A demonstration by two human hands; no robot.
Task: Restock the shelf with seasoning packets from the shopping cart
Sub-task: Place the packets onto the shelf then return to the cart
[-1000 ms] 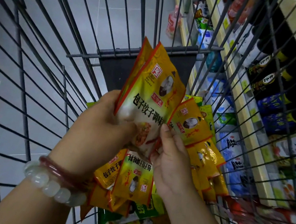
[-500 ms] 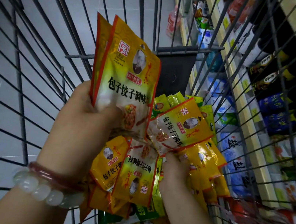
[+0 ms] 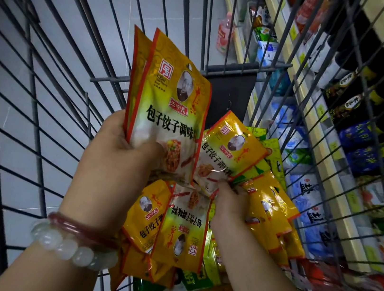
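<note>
Left hand (image 3: 119, 159) grips a stack of at least two yellow seasoning packets (image 3: 167, 106) by their lower edge, thumb curled over the front, holding them upright above the shopping cart (image 3: 42, 103). Right hand (image 3: 230, 201) reaches down into the cart, fingertips pinching the bottom edge of one tilted packet (image 3: 229, 148) on top of the loose pile of packets (image 3: 181, 226), which fills the cart's right side against its wire wall. Beyond that wall runs the shelf (image 3: 313, 128), stocked with bags and dark bottles; two bracelets (image 3: 72, 239) sit on the left wrist.
</note>
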